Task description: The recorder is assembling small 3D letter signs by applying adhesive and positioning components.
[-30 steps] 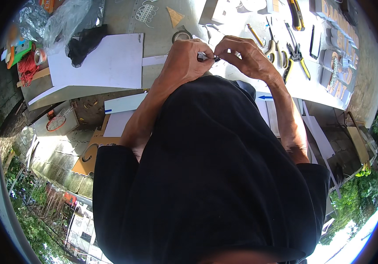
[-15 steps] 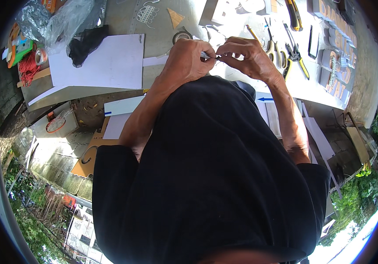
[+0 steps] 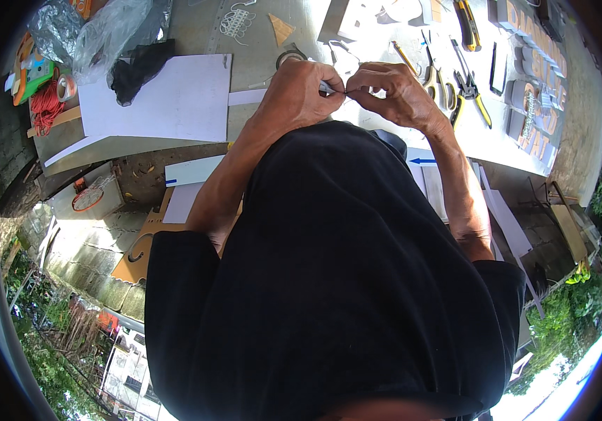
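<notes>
hands [image 3: 297,97] [image 3: 396,97], two, in tight fingertip pinches on one small grey piece [image 3: 326,88]

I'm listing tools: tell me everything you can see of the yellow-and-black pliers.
The pliers lie on the bright work surface, right of the scissors and the right hand. Their slim upper part looks like grey metal and points away from the person; the middle is dark. The yellow-and-black handles spread apart toward the person. No hand touches them; contact with the scissors is unclear.
</notes>
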Demonstrator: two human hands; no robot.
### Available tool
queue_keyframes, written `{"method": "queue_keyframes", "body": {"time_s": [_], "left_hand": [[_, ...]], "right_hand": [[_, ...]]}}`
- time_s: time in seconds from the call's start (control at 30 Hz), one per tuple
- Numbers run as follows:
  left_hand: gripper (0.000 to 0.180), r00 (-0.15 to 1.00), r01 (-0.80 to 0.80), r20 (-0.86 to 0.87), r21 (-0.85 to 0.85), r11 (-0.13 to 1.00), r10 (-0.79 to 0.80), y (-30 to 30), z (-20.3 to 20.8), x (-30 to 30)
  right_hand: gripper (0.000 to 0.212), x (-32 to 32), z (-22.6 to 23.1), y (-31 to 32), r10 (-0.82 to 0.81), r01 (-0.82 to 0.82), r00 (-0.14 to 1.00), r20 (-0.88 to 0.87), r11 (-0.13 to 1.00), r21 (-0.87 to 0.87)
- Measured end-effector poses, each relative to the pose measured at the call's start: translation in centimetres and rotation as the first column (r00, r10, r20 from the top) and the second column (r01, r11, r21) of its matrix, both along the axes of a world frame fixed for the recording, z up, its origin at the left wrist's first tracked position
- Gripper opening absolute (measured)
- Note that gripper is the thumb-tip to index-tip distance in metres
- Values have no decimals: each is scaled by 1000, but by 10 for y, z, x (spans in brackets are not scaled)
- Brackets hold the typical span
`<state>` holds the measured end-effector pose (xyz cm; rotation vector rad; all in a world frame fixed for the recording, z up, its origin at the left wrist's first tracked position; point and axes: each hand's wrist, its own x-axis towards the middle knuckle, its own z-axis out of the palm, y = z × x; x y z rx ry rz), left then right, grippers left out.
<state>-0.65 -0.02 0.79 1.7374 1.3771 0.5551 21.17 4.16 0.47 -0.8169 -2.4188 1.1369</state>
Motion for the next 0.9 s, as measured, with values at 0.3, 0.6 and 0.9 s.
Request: {"method": "queue_keyframes", "body": {"time_s": [0.3,0.6,0.9], "left_hand": [[25,978,101,202,-259,961,-49,7,11,-11],[23,965,87,261,-281,956,-11,6,10,-10],[23,966,23,255,-255,967,44,0,2,-6]], "right_hand": [[8,8,-1,-4,-103,79,993,-65,952,-295],[10,11,-2,-6,-123,89,989,-79,938,-336],[12,10,-5,-8,-119,80,990,-81,924,-374]]}}
